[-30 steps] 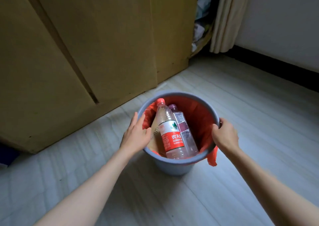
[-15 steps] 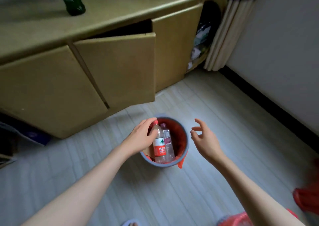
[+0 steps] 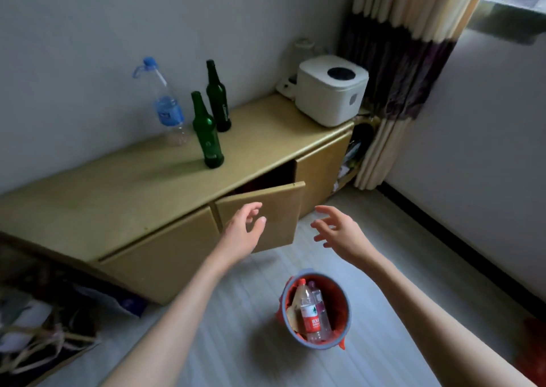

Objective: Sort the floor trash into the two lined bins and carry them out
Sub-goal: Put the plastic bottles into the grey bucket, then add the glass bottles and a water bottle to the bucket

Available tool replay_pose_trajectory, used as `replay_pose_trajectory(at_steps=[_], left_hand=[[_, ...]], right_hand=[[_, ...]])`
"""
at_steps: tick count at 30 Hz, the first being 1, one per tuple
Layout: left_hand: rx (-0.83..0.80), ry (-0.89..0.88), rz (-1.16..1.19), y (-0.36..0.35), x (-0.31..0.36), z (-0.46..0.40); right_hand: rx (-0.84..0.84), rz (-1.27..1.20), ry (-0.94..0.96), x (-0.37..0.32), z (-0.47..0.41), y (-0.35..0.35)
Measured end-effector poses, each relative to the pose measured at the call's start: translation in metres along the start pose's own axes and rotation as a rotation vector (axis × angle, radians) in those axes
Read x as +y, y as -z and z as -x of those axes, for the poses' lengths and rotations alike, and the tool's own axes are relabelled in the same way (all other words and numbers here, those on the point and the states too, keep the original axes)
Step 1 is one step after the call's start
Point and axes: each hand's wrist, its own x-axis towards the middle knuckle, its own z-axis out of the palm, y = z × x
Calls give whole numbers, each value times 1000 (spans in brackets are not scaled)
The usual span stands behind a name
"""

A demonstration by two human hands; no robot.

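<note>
Here, both hands hang empty with fingers spread, the left hand (image 3: 243,231) and right hand (image 3: 339,233) raised well above the grey bin (image 3: 284,312) on the near floor. Its red liner (image 3: 339,301) holds plastic bottles (image 3: 310,312); likely light, best gripped at the rigid rim. The ajar cabinet door (image 3: 277,206) juts left; open floor lies right.

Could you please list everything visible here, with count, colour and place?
Round plastic bin: one, grey with red liner, on floor.
Clear plastic bottles: two, one red-labelled, in bin.
Glass bottles: two, green, upright on cabinet.
Clear water bottle: one, blue cap, by wall.
Boxy appliance: one, white, cabinet's right end.
Wooden cabinet: one, tan, one door ajar.
Striped curtain: one, cream and purple, corner.
Left hand: open, above floor.
Right hand: open, empty.
</note>
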Motion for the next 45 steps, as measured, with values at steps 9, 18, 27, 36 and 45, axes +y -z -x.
replay_pose_trajectory(at_steps=[9,18,27,36,45], left_hand=[[72,79,2,112,-14,-70],[134,179,-61,191,-54,-179],[158,251,-58,237,-78,-271],[135,183,42,247,-86,-394],[42,56,-10,209,-32,-524]], right_hand=[[-109,106,54,-74,-78,-37],[-236,120,119,-157,-238,-85],[-223,224,131,-222,-356,-138],[-218,46,38,-228,-409,-152],[17,50,-161,-202,-442,-93]])
